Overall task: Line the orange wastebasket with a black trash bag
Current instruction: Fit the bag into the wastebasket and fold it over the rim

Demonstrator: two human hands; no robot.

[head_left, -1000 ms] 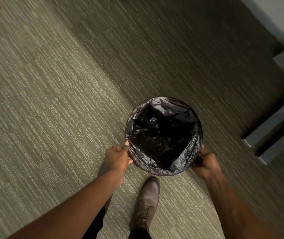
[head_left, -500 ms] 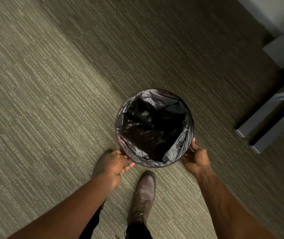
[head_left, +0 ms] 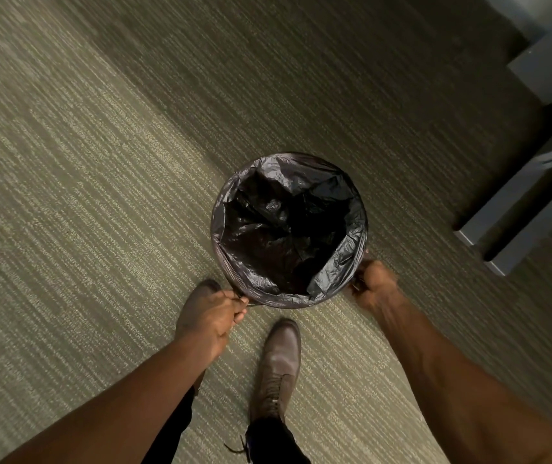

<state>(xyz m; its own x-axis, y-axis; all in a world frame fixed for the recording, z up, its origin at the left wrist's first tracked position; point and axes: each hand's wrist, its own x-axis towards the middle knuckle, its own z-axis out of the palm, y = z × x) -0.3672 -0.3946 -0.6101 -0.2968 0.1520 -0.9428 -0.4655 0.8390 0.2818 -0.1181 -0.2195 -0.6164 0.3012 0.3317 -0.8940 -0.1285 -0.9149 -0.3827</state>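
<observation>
With both the left hand [head_left: 209, 314] and right hand [head_left: 373, 284] pinching the black trash bag [head_left: 288, 229] at the rim, better pull its overhang down evenly so it cannot slip inside

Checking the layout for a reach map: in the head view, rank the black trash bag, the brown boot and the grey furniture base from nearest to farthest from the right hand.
From the right hand:
1. Black plastic trash bag, touching it, just left.
2. Brown leather lace-up boot, below and left.
3. Grey furniture base, upper right.
</observation>
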